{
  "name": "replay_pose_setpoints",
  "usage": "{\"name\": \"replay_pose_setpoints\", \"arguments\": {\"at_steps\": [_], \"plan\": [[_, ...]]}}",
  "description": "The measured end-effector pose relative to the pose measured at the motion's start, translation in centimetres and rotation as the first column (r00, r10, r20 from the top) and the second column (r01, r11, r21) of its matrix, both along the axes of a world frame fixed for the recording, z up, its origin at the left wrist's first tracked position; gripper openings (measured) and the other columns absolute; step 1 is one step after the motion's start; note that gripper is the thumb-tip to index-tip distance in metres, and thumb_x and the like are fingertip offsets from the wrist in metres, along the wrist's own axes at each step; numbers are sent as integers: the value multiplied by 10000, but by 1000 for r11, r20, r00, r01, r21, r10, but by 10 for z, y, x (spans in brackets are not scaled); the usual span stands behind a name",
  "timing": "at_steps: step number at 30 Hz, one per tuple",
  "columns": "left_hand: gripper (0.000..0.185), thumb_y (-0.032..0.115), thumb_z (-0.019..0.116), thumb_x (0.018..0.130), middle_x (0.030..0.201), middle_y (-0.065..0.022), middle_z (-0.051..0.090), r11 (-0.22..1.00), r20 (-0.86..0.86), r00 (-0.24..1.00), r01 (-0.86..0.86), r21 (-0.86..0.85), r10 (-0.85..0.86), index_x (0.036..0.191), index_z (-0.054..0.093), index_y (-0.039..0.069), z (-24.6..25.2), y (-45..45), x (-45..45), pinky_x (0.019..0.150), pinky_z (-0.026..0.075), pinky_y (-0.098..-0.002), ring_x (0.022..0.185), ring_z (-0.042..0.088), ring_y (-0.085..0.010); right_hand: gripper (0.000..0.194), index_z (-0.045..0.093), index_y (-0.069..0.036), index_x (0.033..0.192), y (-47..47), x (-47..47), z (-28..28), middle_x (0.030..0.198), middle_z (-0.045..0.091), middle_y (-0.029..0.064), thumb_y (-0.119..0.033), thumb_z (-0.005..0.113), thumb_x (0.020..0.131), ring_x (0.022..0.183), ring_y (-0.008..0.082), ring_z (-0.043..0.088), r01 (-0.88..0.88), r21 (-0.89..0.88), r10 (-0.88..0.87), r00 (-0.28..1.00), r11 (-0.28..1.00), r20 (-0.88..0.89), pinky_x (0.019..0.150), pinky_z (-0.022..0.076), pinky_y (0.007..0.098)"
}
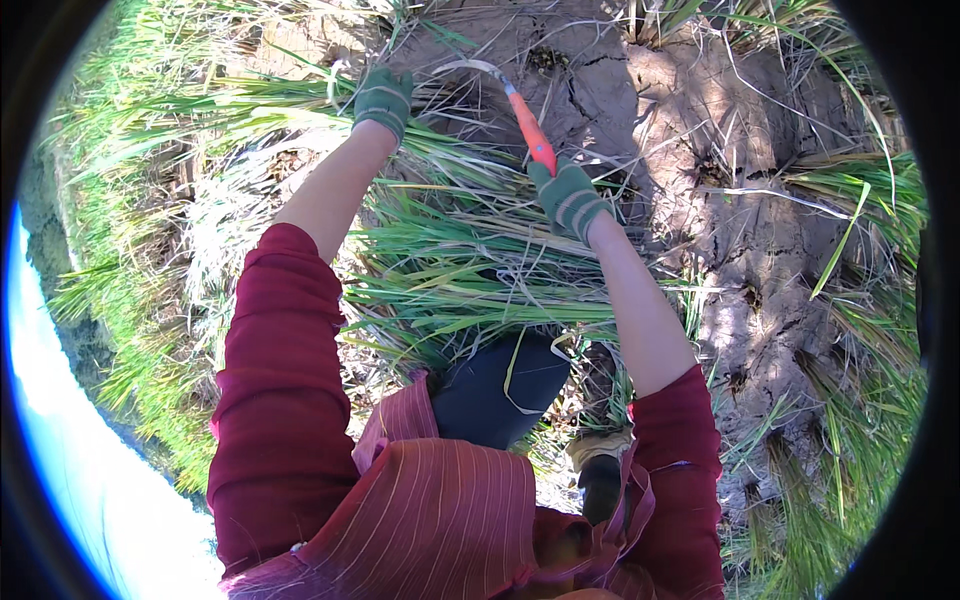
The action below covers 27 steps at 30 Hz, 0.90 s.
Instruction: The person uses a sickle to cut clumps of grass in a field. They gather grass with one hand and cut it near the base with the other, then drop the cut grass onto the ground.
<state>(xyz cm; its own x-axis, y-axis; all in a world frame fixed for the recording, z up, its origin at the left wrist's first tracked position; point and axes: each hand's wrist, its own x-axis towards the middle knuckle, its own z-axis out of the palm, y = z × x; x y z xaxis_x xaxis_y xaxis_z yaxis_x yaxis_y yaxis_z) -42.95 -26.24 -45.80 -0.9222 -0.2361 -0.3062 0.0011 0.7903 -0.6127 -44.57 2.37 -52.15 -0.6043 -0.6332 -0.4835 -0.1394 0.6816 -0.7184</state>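
My right hand (570, 196), in a green knit glove with pale stripes, grips the orange-red handle (534, 132) of a sickle. The sickle's curved metal blade (474, 64) arcs left, its tip a short way from my left hand (383, 101). That hand wears a matching glove and is closed over a bunch of long green stalks (300, 101) of a grassy crop; its fingertips are hidden. Below both hands, more long stalks (480, 262) lie heaped sideways, green mixed with dry straw.
Cracked bare soil (720, 225) with stubble runs down the right. Standing green plants (142, 337) line the left, and grassy clumps (862, 405) edge the right. A dark boot or trouser leg (499, 390) is just below the heap. My striped apron (442, 517) hangs forward.
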Motion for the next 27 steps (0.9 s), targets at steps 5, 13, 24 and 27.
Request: {"name": "replay_pose_setpoints", "arguments": {"at_steps": [5,13,24,27], "plan": [[199,211,391,861,855,-101,549,901,-419,825,-227,369,379,969,543,141,-36,-12,10,697,453,-381,832,550,-275,266,529,-47,825,-45,13,33,685,552,82,-312,505,811,587,247,539,27,82,-39,989,996,144,501,405,352],[209,85,437,793,851,-161,598,962,-144,973,-143,233,179,965,540,28,-56,-33,63,651,469,-375,791,578,-279,225,453,0,836,6,84,47,670,568,175,-215,517,810,626,331,573,97,48,-96,995,994,-21,528,416,414],[181,70,464,761,887,-136,617,943,-29,979,-186,276,202,919,548,41,-62,-17,71,715,460,-376,880,568,-260,294,468,12,907,4,70,31,776,588,221,-256,530,802,734,359,587,21,124,-17,999,992,-35,603,449,414],[181,65,532,692,823,-145,608,920,0,997,-65,387,71,870,566,72,-42,-9,77,717,455,-388,842,571,-277,260,456,-26,853,85,118,59,694,561,181,-248,575,786,642,326,569,68,261,-76,997,963,19,528,428,400]]}}
